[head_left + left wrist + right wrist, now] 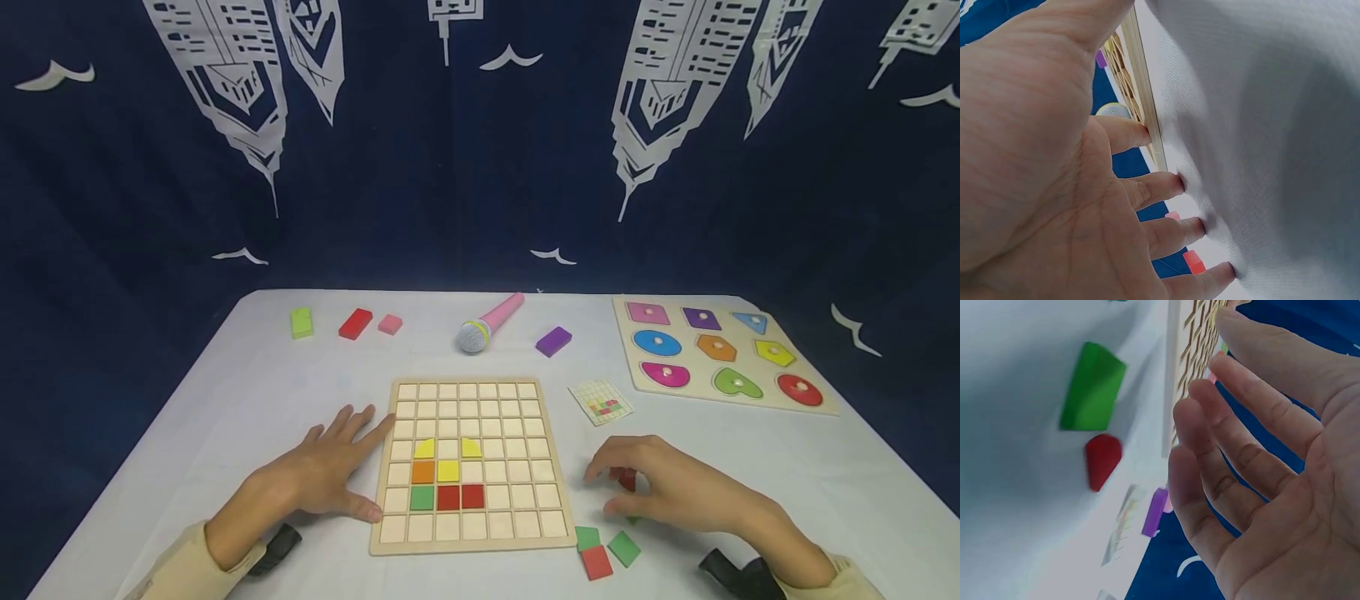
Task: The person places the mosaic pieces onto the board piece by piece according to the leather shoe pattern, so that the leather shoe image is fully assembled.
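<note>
Right hand (pixel 678 492) hovering over the white table (pixel 750 467), fingers loosely curved and spread, holding nothing; fingertips (pixel 1197 412) just above a small red rounded-top wooden tile (pixel 625 477), not clearly touching. In the right wrist view that red tile (pixel 1102 459) lying flat beside a green rectangular tile (pixel 1092 387), rounded end pointing toward the near edge of the wooden board, long axis hard to tell. Near of the hand, two green square tiles (pixel 624 547) and a red square tile (pixel 597 562), close together just right of the board's near right corner.

Left hand (pixel 326 475) flat on the table, fingers straight and fanned, index fingertip (pixel 1138 133) and thumb pressed against the left edge of the square light wooden grid board (pixel 472 400). Board lying flat, edges square to the table, centre near.

In the grid, left of centre: two yellow rounded tiles (pixel 424 449) in one row, an orange tile (pixel 423 472) and a yellow square tile (pixel 447 471) below, then a green tile (pixel 422 498) and two red tiles (pixel 461 497).

Right of the board, a small pattern card (pixel 600 401). Far right, a wooden shape puzzle with knobbed coloured pieces (pixel 720 354). Along the far side, left to right: a lime green block (pixel 302 322), a red block (pixel 356 323), a pink block (pixel 390 324), a pink toy microphone with grey head (pixel 489 323), a purple block (pixel 553 341). Nothing lying between the right hand and the board.
</note>
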### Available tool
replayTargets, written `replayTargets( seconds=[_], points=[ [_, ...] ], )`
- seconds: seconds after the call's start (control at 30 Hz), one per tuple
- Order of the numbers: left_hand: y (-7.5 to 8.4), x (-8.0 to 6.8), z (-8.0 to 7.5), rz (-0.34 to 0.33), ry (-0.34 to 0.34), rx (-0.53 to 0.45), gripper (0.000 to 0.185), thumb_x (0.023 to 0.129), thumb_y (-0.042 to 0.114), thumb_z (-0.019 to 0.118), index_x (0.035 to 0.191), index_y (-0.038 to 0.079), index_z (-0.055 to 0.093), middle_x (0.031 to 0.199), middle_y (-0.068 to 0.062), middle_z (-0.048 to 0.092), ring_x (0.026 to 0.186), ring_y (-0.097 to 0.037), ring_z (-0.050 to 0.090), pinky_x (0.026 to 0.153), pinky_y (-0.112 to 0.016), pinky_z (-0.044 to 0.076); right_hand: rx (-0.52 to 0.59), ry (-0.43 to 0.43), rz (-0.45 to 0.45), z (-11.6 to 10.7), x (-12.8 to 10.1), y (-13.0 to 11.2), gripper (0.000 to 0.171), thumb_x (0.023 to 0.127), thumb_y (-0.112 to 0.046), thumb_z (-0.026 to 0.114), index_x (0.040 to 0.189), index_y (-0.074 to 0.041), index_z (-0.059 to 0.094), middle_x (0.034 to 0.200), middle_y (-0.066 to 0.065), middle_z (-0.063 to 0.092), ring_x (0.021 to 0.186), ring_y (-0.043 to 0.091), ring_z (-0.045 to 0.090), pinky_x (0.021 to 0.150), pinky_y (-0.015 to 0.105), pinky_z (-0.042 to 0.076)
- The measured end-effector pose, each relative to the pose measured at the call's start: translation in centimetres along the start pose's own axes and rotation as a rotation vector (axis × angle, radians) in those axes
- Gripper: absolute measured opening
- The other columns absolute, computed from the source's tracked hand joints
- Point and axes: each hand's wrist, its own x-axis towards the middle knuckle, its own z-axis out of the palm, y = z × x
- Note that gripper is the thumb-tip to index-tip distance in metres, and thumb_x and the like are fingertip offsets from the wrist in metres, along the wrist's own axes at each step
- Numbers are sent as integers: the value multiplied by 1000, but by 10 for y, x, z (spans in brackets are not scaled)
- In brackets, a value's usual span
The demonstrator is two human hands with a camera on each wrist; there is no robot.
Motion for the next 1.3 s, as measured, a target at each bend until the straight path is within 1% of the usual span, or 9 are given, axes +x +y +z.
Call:
replayTargets(
  seconds=[0.13,0.23,0.37,0.53,0.67,0.93,1.13,1.2,1.3],
  points=[
    [1,1,0,-5,-1,-2,124,60,59,87,159,14,28,164,-24,21,151,-52,11,112,-76,16,41,-19,39,2,-5,8,30,82,-33,82,110,-28,73,87,-16,62,79,4,55,69,22,46],
    [0,3,1,-6,-3,-4,124,60,59,87,159,14,28,164,-24,22,151,-52,11,112,-76,16,69,-26,39,3,-9,16,29,81,-32,83,108,-27,73,81,-15,59,78,3,55,68,20,45],
    [0,4,2,-4,-3,-3,124,60,58,88,159,14,28,164,-24,22,151,-52,11,112,-77,15,115,-29,19,5,-14,26,27,82,-30,83,107,-26,73,83,-13,60,79,5,56,68,21,46],
    [1,4,2,-1,0,7,124,60,58,87,159,14,28,164,-24,21,150,-52,11,112,-77,16,157,-39,21,8,-16,33,27,83,-27,82,107,-27,72,83,-11,59,80,6,56,67,22,45],
    [1,4,1,2,1,12,124,60,59,87,159,14,27,164,-25,21,150,-52,11,112,-77,16,161,-52,35,10,-16,34,27,83,-25,82,107,-27,71,83,-11,59,80,6,55,67,21,46],
    [0,4,0,13,0,6,124,61,59,86,160,13,26,164,-25,20,150,-53,10,111,-77,16,136,-45,72,8,-17,36,30,79,-28,85,106,-30,70,85,-11,58,81,6,54,70,21,46],
    [0,1,0,14,0,10,123,62,60,85,159,13,27,164,-25,20,150,-52,10,111,-77,16,136,-42,72,8,-19,39,30,81,-20,84,105,-29,70,85,-11,58,81,6,55,70,21,47],
    [0,1,0,18,5,9,123,61,60,86,159,12,27,164,-26,21,150,-53,11,111,-77,17,124,-37,83,8,-19,39,30,80,-19,84,104,-29,69,85,-12,59,80,6,54,70,20,47],
    [0,1,0,19,5,8,123,61,59,86,159,12,28,164,-26,21,150,-53,11,111,-77,16,75,-19,102,9,-16,38,28,80,-22,84,103,-28,68,85,-12,58,78,4,53,68,20,46]
  ],
)
